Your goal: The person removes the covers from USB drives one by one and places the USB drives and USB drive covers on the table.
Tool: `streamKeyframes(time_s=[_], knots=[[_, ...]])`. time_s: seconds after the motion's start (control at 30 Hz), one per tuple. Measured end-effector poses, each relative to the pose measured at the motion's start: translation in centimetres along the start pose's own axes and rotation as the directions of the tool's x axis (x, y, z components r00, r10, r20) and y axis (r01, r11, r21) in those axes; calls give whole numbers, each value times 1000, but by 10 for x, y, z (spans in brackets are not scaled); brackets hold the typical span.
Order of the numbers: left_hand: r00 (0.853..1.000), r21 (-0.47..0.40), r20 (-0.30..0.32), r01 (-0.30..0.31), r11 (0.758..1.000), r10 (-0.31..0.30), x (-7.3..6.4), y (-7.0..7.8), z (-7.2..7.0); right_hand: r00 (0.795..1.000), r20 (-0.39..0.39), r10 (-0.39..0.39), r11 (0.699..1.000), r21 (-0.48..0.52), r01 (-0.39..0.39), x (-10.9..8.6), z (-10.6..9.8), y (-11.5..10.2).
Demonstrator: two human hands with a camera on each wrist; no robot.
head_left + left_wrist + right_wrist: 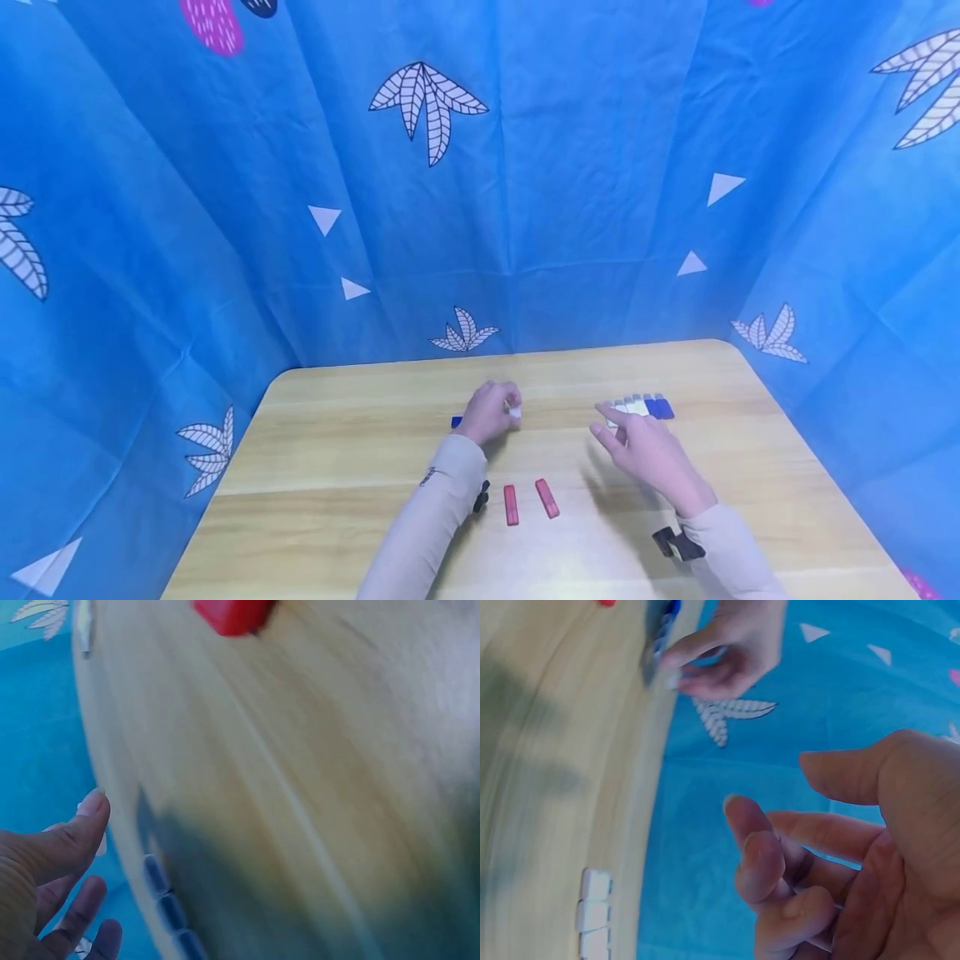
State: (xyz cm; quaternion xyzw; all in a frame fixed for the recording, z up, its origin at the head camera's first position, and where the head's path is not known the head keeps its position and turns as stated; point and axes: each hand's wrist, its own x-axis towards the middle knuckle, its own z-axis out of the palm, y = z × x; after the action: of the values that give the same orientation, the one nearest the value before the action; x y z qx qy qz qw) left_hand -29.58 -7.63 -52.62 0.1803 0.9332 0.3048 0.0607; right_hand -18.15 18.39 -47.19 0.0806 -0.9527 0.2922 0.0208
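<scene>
My left hand [491, 411] is raised a little over the back of the table and pinches a small white piece [515, 412] between thumb and fingers. Beneath it lies a row of small dark blue pieces [172, 911], mostly hidden by the hand in the head view. My right hand [651, 457] hovers with loosely bent fingers and holds nothing, as the right wrist view shows. It is nearest to a row of small white pieces [636, 407] that ends in blue pieces [660, 408] on the right.
Two oblong red pieces lie apart near the front: the left red piece [511, 505] and the right red piece [547, 498]. The wooden table [315, 450] reaches back to a blue patterned curtain [585, 208], which also hangs along both sides.
</scene>
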Motion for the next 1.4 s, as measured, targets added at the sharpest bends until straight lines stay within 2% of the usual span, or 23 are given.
streamKeyframes(time_s=[0.2, 0.4, 0.53, 0.97, 1.07, 1.13, 1.2, 1.23, 1.3, 1.4], knots=[[1000, 62, 3, 11, 998, -12, 4, -10, 8, 999, -15, -50, 999, 10, 50, -6, -6, -7], [999, 24, 30, 21, 999, -22, 8, -12, 8, 997, -28, -75, 997, 21, 76, -5, -13, -7], [999, 30, 37, 29, 999, -30, 8, -13, 8, 996, -35, -86, 995, 39, 88, -5, -14, -9], [997, 13, 50, 66, 998, -67, 2, -12, 3, 995, 5, -104, 992, 66, 104, -5, -11, -11], [998, 2, 19, 54, 999, -54, -2, -14, 1, 993, 22, -114, 991, 67, 112, -3, -10, -12], [998, -4, -43, 49, 999, -49, -6, -16, -2, 992, 26, -126, 990, 61, 124, 0, -9, -13], [988, -9, -140, 60, 998, -60, -11, -17, -6, 989, 34, -141, 989, 54, 139, 3, -8, -15], [979, -19, -191, 74, 997, -76, -15, -17, -9, 988, 40, -150, 988, 52, 147, 5, -8, -16], [952, -36, -281, 115, 993, -120, -25, -16, -15, 983, 54, -173, 984, 43, 171, 9, -7, -17], [902, -93, -378, 187, 978, -208, -48, -15, -25, 970, 97, -222, 975, 29, 220, 15, -6, -19]])
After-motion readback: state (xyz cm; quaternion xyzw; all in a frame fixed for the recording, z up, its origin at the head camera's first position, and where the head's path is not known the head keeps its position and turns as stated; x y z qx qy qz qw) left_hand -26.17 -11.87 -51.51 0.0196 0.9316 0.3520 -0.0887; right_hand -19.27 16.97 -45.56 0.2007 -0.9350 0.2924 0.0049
